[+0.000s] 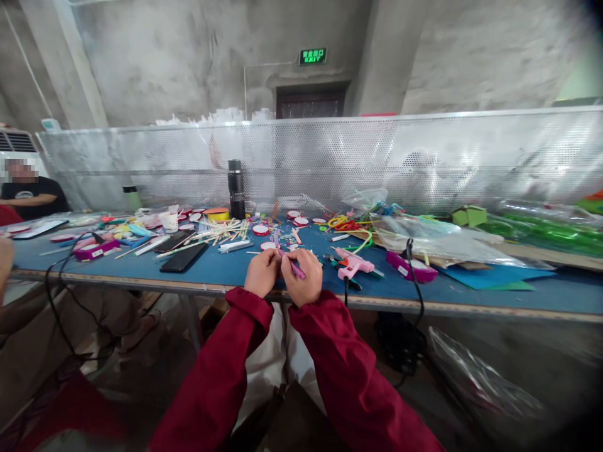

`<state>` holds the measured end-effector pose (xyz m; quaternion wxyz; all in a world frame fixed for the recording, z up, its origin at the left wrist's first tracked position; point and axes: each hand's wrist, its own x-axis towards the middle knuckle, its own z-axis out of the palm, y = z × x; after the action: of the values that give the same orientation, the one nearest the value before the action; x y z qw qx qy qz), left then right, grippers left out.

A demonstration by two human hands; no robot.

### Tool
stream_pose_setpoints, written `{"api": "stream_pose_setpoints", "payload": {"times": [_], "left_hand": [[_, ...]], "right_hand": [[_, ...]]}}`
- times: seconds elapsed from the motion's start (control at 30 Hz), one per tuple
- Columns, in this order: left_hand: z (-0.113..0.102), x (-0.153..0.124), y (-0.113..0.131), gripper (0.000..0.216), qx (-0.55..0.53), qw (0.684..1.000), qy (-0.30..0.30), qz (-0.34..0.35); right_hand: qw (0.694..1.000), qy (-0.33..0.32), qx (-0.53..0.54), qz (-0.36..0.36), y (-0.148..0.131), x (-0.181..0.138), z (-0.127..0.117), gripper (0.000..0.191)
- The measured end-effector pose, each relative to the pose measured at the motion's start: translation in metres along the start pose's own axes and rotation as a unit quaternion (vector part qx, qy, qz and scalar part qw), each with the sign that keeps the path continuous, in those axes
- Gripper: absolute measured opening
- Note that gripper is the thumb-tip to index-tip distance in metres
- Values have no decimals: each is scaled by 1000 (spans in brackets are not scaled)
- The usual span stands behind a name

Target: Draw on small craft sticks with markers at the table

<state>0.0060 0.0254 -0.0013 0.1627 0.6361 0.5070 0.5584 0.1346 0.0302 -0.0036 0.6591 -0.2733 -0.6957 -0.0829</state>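
Both my hands meet at the near edge of the blue table (226,267), in dark red sleeves. My left hand (262,272) is curled, its fingertips pinched on one end of a thin pink stick (296,269). My right hand (304,276) is closed round the same pink stick, which pokes out over its thumb. A pink glue gun (354,265) lies on the table just right of my right hand, its black cord (416,285) hanging over the edge.
A black phone (183,257), wooden sticks (221,232), red-and-white discs (260,230), a black bottle (236,188) and clear plastic bags (424,238) crowd the table. A perforated metal screen (330,157) backs it. Another person sits at far left (28,191).
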Motion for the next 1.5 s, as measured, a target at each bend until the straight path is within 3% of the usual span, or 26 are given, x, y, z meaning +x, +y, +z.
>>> {"api": "stream_pose_setpoints", "payload": {"times": [1.5], "left_hand": [[1, 0, -2, 24, 6, 1000, 0, 8]], "right_hand": [[1000, 7, -4, 6, 0, 0, 0, 15]]}}
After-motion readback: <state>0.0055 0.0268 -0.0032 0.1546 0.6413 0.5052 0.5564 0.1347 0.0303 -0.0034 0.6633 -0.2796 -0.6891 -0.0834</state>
